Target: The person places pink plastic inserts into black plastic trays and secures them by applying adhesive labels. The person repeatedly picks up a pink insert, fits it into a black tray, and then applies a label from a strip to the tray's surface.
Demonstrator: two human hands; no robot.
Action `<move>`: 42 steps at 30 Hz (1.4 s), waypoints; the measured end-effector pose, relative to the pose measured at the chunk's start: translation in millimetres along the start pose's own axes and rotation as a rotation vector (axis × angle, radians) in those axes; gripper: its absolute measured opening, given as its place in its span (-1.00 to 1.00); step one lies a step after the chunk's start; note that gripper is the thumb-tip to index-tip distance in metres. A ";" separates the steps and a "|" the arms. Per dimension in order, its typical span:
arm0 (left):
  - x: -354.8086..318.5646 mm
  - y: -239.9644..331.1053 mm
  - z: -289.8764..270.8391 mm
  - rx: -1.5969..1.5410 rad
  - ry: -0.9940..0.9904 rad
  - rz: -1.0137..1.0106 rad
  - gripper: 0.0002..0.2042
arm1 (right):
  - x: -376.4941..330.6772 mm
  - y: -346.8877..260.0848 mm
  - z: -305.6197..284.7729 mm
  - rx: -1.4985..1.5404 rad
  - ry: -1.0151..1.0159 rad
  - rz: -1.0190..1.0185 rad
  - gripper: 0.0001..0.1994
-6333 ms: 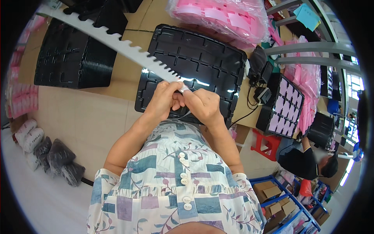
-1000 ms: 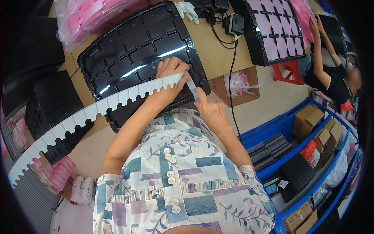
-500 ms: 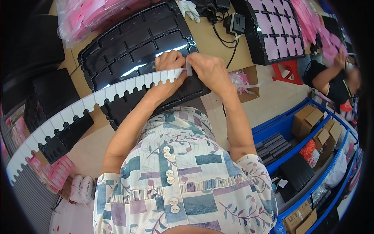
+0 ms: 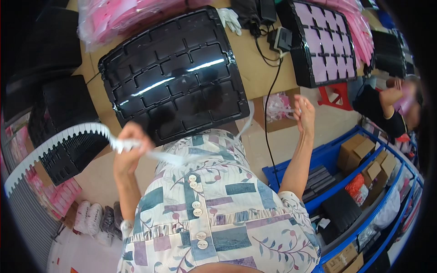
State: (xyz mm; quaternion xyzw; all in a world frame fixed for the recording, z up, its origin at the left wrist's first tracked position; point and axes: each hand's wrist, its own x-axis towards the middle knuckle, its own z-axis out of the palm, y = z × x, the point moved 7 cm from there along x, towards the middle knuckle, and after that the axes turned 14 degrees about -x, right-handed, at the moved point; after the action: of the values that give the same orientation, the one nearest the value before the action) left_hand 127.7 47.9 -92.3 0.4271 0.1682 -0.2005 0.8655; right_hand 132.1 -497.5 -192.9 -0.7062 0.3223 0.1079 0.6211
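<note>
The left hand [image 4: 129, 145] holds a white notched strip [image 4: 54, 148] near the black tray [image 4: 173, 73]. The right hand [image 4: 304, 113] pinches a thin clear film [image 4: 248, 120].

Your left hand [image 4: 129, 148] holds a white notched strip [image 4: 54, 148]. The big tray [image 4: 173, 75] is glossy black; another tray [image 4: 325, 41] has pale pink squares. Your shirt [image 4: 214, 214] shows teal and purple blocks with leaves.

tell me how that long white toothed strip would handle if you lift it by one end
The white toothed strip probably flops: it curves and sags away from the left hand. Likely light, since one hand's grip carries it. The clear film running to the right hand looks limp.
</note>
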 end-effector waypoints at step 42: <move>374.8 -91.3 310.8 0.846 -0.298 0.310 -0.45 | 50.5 -74.4 -127.7 -0.391 1.137 -0.389 -0.54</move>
State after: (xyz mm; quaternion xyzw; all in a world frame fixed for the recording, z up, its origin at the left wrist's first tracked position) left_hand 443.6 -329.7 -147.1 0.7289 -0.1198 -0.1790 0.6499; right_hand 183.1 -633.1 -134.5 -0.7992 0.4419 -0.3425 0.2204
